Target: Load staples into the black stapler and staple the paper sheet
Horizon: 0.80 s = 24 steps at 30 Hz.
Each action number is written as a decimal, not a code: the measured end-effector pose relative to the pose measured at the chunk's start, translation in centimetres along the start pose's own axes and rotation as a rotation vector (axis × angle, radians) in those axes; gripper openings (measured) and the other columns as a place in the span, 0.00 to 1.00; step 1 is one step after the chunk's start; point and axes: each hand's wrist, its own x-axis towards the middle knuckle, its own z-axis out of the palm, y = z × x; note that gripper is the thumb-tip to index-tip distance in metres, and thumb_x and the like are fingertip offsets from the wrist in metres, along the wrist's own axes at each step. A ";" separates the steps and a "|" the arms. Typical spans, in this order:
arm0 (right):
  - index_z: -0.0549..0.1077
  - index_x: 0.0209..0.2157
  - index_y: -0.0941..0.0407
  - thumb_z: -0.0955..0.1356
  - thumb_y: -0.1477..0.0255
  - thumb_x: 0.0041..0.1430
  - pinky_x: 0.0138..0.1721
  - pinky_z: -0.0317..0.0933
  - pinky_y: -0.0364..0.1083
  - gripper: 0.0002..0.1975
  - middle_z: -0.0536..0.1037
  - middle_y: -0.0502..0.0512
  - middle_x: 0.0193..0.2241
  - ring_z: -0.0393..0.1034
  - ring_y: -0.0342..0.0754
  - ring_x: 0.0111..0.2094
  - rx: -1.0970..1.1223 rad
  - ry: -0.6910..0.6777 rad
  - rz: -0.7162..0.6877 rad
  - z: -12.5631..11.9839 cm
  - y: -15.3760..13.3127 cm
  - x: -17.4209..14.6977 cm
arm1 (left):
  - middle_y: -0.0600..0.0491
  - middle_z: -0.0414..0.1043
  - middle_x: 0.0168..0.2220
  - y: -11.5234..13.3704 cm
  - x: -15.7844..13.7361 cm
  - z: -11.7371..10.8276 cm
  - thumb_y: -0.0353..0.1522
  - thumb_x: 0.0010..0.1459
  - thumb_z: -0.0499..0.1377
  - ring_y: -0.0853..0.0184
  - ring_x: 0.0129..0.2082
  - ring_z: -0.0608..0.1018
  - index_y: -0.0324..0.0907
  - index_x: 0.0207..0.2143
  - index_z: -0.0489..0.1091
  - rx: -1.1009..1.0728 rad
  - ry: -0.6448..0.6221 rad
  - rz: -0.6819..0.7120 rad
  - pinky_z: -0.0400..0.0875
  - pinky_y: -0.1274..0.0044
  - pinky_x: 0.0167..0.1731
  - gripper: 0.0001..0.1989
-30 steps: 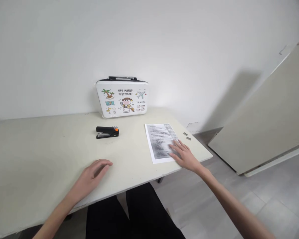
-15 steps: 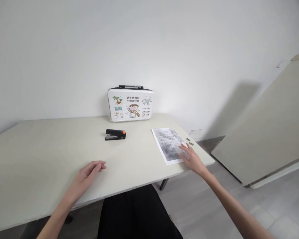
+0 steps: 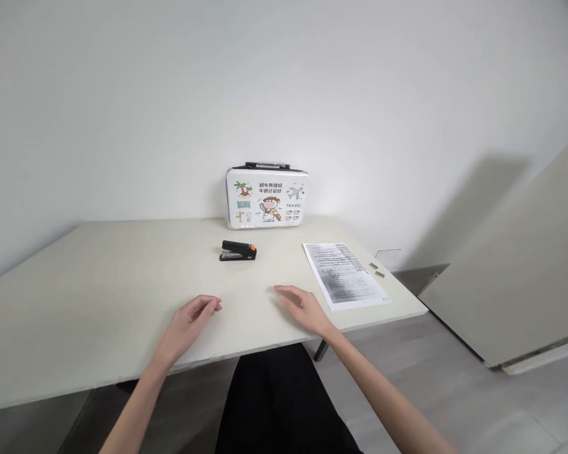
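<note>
My left hand (image 3: 190, 323) rests near the front of the table with its fingers curled in and the thumb against them. Nothing shows in it. To its right, my right hand (image 3: 305, 309) is held over the tabletop, thumb and fingers apart and holding nothing. Beyond both hands lies a black stapler (image 3: 238, 251) with an orange part at its right end. A printed sheet of paper (image 3: 343, 274) lies flat to the right of my right hand, apart from it. Two small strips of staples (image 3: 377, 270) are beside the sheet's right edge.
A white case (image 3: 267, 202) with cartoon prints and a black handle stands upright at the back of the white table (image 3: 123, 271), close to the wall. The table's right end slopes toward a pale panel (image 3: 511, 284) standing on the grey floor.
My right hand has left the paper and moved left over the bare tabletop. The left hand keeps its curled shape. The whole view has shifted, so things appear further right.
</note>
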 end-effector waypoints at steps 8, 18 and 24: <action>0.81 0.49 0.49 0.66 0.63 0.70 0.64 0.66 0.56 0.13 0.84 0.53 0.53 0.76 0.54 0.58 -0.016 0.017 -0.035 0.5 0.5 -0.7 | 0.47 0.82 0.41 0.6 -0.3 0.3 0.55 0.60 0.60 0.55 0.46 0.82 0.44 0.38 0.76 -0.051 0.008 0.013 0.75 0.68 0.51 0.23; 0.82 0.48 0.49 0.65 0.62 0.70 0.56 0.70 0.53 0.15 0.85 0.52 0.51 0.79 0.54 0.53 -0.015 0.026 -0.034 0.1 0.2 -0.8 | 0.48 0.82 0.42 1.2 -0.6 0.2 0.54 0.63 0.58 0.56 0.46 0.81 0.45 0.37 0.75 0.002 0.013 0.002 0.74 0.68 0.52 0.22; 0.82 0.47 0.49 0.65 0.60 0.70 0.48 0.71 0.51 0.15 0.85 0.52 0.49 0.79 0.56 0.51 -0.013 0.037 -0.033 -0.1 0.1 -1.2 | 0.47 0.82 0.41 0.9 -0.6 0.3 0.56 0.63 0.58 0.55 0.46 0.81 0.45 0.37 0.75 0.013 0.008 0.019 0.74 0.67 0.52 0.24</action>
